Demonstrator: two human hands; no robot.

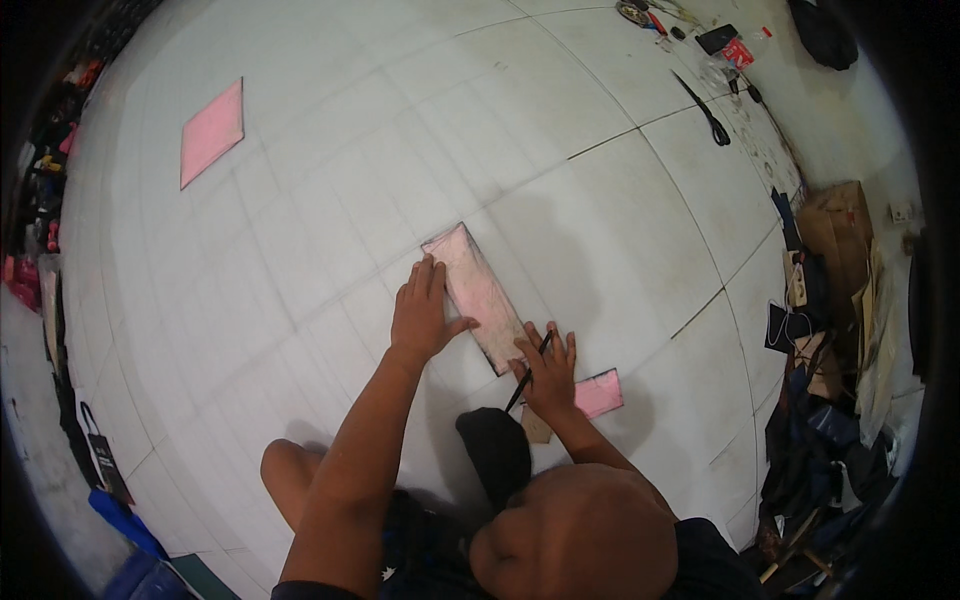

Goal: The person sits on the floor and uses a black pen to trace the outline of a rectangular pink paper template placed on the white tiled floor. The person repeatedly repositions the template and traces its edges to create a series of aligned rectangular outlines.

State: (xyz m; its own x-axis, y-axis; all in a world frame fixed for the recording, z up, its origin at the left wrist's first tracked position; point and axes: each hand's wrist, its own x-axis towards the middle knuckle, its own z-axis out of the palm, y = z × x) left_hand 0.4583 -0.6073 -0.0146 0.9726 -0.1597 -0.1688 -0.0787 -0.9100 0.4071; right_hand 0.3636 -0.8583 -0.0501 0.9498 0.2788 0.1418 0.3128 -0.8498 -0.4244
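A long pink rectangular piece (pixel 475 290) with dark edges lies slantwise on the white floor surface (pixel 330 250) in front of me. My left hand (pixel 424 308) lies along its left edge, fingers stretched and thumb out, holding nothing. At its near end my right hand (pixel 548 378) rests with its fingertips by the edge. A slim black pen (pixel 517 392) runs between the fingers of that hand. Partly under my right wrist are a smaller pink piece (pixel 603 392) and a brown piece (pixel 536 424).
Another pink piece (pixel 212 134) lies far left. Black scissors (pixel 705 112) lie far right, below a plastic bottle (pixel 738 52) and small tools. A cardboard box (pixel 836 235) and piled cloth line the right side; a blue item (pixel 128 522) is at lower left. My bent knee (pixel 585 530) is near.
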